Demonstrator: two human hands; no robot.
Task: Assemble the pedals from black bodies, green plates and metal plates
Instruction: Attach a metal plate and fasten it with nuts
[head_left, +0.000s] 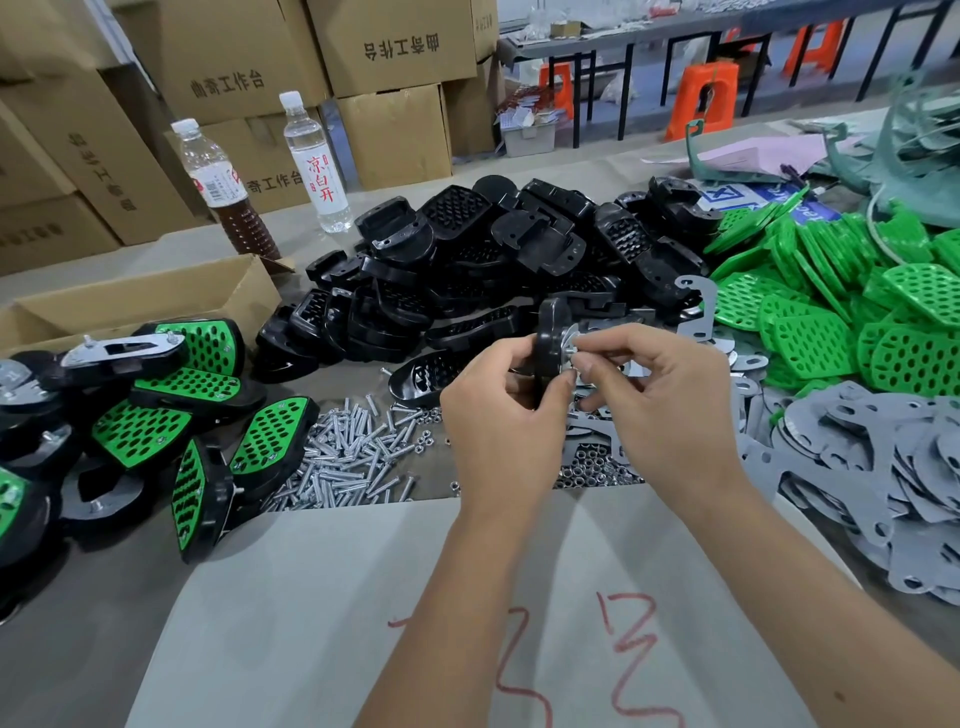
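The left hand (498, 410) grips a black body (549, 338) held on edge above the table (322, 597). The right hand (660, 395) pinches something small at a metal plate (570, 347) lying against the body's right face; what it pinches is too small to tell. Behind the hands lies a heap of black bodies (509, 249); to the right, green plates (841, 306) and grey metal plates (883, 467). Screws (358, 452) and nuts (592, 467) lie just beneath the hands. Finished pedals (171, 415) are piled on the left, beside an open carton (156, 296) whose contents are hidden.
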